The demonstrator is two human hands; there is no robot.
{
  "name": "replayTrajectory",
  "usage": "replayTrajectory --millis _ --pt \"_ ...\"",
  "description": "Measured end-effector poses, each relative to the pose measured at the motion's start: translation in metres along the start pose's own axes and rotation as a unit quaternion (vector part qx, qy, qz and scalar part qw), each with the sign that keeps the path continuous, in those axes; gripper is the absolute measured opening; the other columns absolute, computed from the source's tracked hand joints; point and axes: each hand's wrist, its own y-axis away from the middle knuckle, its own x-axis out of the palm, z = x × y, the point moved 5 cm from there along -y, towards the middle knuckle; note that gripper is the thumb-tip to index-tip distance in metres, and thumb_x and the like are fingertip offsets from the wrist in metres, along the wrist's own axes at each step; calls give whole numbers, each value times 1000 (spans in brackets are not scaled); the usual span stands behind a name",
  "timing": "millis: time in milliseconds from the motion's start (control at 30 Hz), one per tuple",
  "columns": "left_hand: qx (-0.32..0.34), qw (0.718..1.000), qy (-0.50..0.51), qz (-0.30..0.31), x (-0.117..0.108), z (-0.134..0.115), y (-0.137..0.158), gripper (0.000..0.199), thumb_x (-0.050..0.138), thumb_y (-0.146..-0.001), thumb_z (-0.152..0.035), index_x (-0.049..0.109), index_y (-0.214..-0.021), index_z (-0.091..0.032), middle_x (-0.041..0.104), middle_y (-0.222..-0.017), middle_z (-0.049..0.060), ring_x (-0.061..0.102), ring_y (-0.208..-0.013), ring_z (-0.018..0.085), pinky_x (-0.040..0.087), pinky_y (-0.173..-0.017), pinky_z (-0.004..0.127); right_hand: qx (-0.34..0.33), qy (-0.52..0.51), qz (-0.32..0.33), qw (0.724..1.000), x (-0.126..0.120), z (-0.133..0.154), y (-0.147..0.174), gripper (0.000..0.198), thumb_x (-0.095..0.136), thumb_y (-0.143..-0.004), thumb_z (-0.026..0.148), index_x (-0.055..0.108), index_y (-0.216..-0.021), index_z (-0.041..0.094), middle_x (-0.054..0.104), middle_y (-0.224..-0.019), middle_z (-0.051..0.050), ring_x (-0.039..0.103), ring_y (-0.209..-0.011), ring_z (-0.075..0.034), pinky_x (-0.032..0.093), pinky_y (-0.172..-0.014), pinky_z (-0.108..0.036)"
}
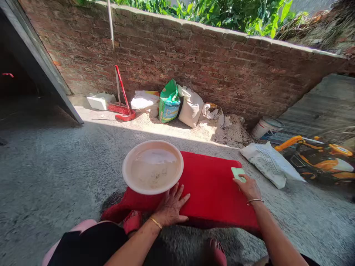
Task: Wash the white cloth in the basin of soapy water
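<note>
A flat, pale green rectangular block (237, 173) is at the right end of the red tabletop (210, 184); I cannot make out its exact kind. The fingers of my right hand (249, 187) are closed on its near edge. My left hand (170, 207), fingers spread, lies flat at the tabletop's near edge and holds nothing. Just beyond its fingertips, a round, pale pink basin (126, 173) of water rests on the left part of the red top. Dark specks show in the water.
Grey concrete floor (91, 162) surrounds the low table. Along the brick wall (222, 74) are a red dustpan (126, 115), a green sack (169, 103) and a beige sack (191, 107). To the right lie a white sack (267, 160) and an orange-and-black toy vehicle (324, 160).
</note>
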Motion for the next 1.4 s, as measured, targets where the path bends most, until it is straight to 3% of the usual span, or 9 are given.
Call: replayTrajectory --millis 233,467,567,667,933,1033,1133,1267,1400 --pt "-8 1000 17 10 6 3 4 90 51 -73 -77 28 -149 -34 12 -160 13 12 -145 39 24 -109 62 -113 -63 123 984 62 195 -13 45 64 -77 46 67 -115 23 60 -106 -10 60 -95 -23 45 -84 -31" --pt "-6 1000 -26 14 1 0 4 91 63 -71 -69 30 -149 -34 19 -158 16 22 -142 42 29 -106 62 -183 -128 197 955 103 304 -16 42 65 -78 44 67 -114 24 62 -109 -7 57 -103 -21 43 -87 -29" --pt "-4 998 -60 7 0 -2 4 96 71 -66 -64 31 -148 -34 23 -157 16 24 -141 43 31 -105 61 -193 -113 214 951 110 305 -22 43 67 -76 46 67 -114 26 62 -110 -7 57 -104 -22 43 -87 -29" --pt "-2 997 -78 -10 1 -4 6 97 71 -66 -64 30 -149 -35 23 -157 14 22 -142 42 29 -106 61 -183 -59 196 962 101 262 -43 45 67 -75 46 66 -116 26 60 -115 -8 58 -102 -23 43 -85 -31" --pt "-6 996 -87 -6 -6 -6 5 94 73 -66 -60 33 -147 -36 25 -156 14 24 -142 41 31 -105 60 80 67 64 992 20 5 -116 48 62 -75 46 66 -115 20 63 -110 -17 58 -108 -31 45 -82 -37" --pt "-6 997 -79 5 -11 -6 3 92 73 -66 -60 35 -147 -35 27 -156 14 26 -141 41 33 -104 60 171 98 24 980 0 -46 -113 51 64 -72 48 67 -114 20 62 -114 -21 58 -107 -37 46 -79 -42" --pt "-5 997 -71 17 -13 -5 1 91 72 -66 -61 37 -146 -35 29 -155 15 27 -141 42 33 -104 60 129 56 31 990 3 -22 -95 51 63 -73 51 67 -114 20 62 -112 -20 59 -106 -34 46 -80 -40" --pt "-8 998 -68 3 -10 -3 1 90 71 -68 -61 36 -146 -33 27 -155 16 23 -142 41 28 -106 62 -19 -37 67 997 28 90 -46 46 61 -78 49 66 -114 22 62 -104 -11 61 -94 -23 45 -80 -31" --pt "4 998 -65 -21 -7 -2 1 89 70 -68 -62 37 -146 -33 29 -155 15 23 -142 41 22 -108 63 -110 -88 168 976 65 202 18 43 67 -75 49 66 -112 26 58 -104 -5 60 -87 -18 44 -74 -27"
